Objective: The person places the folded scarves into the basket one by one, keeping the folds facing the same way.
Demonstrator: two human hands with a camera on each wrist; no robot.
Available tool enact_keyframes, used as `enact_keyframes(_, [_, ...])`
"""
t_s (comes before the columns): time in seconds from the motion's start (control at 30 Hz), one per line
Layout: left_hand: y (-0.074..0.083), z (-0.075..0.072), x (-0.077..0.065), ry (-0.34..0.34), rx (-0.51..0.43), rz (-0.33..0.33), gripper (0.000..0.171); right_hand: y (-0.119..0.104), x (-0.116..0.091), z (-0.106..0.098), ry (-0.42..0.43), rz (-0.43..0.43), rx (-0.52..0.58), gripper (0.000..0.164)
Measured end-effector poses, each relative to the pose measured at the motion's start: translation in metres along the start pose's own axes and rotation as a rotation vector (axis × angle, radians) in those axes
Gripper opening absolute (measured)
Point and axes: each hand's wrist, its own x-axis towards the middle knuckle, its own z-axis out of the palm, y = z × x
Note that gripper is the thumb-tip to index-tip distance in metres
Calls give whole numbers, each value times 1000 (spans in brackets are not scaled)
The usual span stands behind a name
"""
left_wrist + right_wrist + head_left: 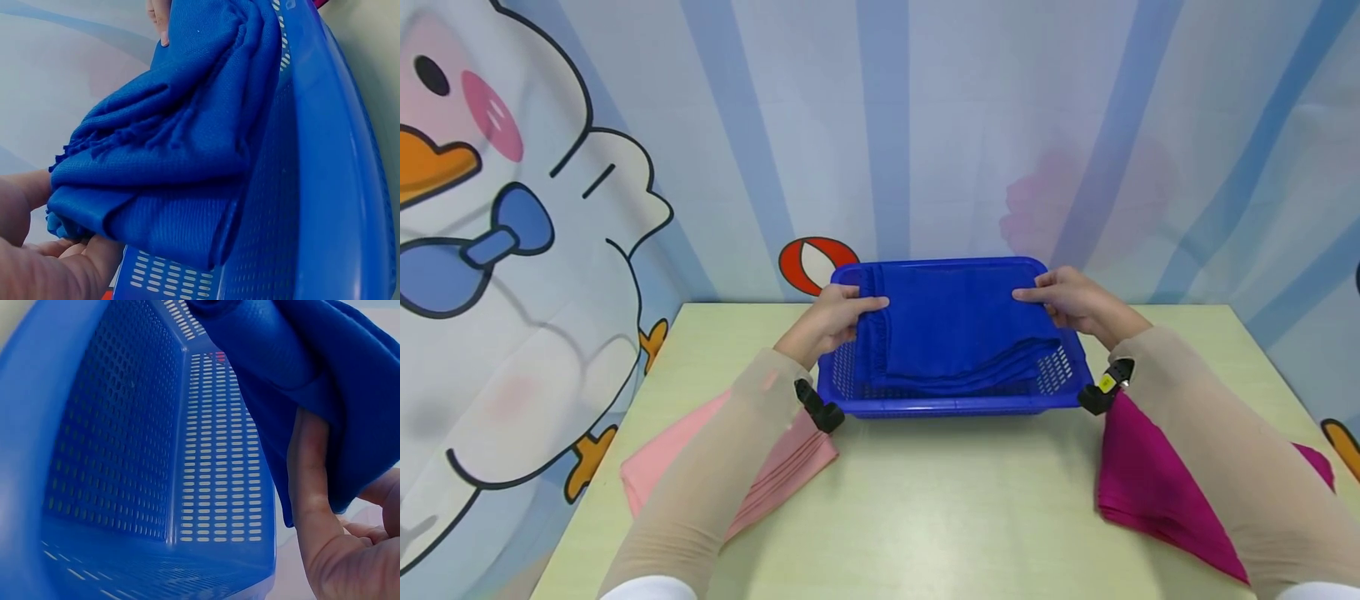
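Observation:
A folded blue scarf (pixel 962 321) with fringed edges is held by both hands over a blue plastic basket (pixel 955 407). My left hand (pixel 835 321) pinches its left side, thumb on top and fingers beneath. At the opposite side my right hand (pixel 1071 302) grips the folded edge in the same way. In the left wrist view, the scarf (pixel 156 156) hangs in stacked folds beside the basket wall (pixel 331 156). The right wrist view shows the slotted basket floor (pixel 219 456) below the cloth, with one finger tucked under a fold.
A folded pink cloth (pixel 790 467) lies on the pale table (pixel 955 508) under the left forearm. A magenta cloth (pixel 1150 492) lies under the right forearm. Behind the table hangs a striped backdrop (pixel 955 150) with a cartoon duck.

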Motion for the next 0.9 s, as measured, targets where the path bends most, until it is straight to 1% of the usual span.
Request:
enact_keyframes(0.23, [3,0,1,1,-15,-11,84,-2,4,-2,-6,-4,-9,52])
enact_keyframes(0.37, [3,0,3,-2,-14,-2,83,-3,6,-2,-9,5,-20,53])
enact_keyframes(0.47, [1,1,5,-3,12,15,79,-4,7,-2,-14,6,-24,53])
enact_keyframes(0.63, [0,3,7,-8,43,38,65,-6,10,-3,-21,9,-25,52])
enact_keyframes(0.7, [0,4,8,-10,34,36,61,-6,11,-2,-23,13,-27,52])
enact_keyframes(0.8, [-1,4,10,-2,37,25,62,-6,13,-2,-20,19,-41,50])
enact_keyframes(0.9, [-2,5,12,8,39,15,67,-5,15,-1,-21,22,-47,50])
